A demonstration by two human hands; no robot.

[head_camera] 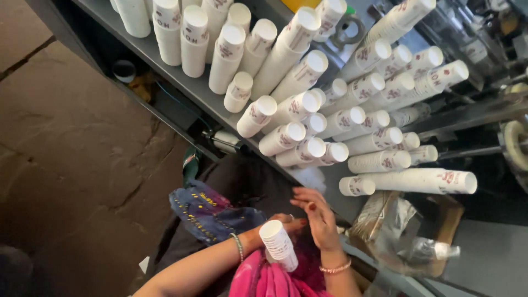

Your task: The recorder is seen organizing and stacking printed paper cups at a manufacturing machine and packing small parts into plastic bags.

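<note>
A short stack of white paper cups with red print is held low in the view, its open mouth turned toward me. My left hand, with a silver bangle on the wrist, grips the stack from behind. My right hand, with a beaded bracelet on the wrist, is just to its right. Its fingers are spread and touch the left hand's fingertips, and it holds nothing. Both hands hover over dark and pink cloth on my lap.
A grey metal table carries several stacks of the same white cups, some upright, some lying down. A long stack lies nearest my hands. Crumpled clear plastic wrap sits on cardboard at right. Brown stone floor is on the left.
</note>
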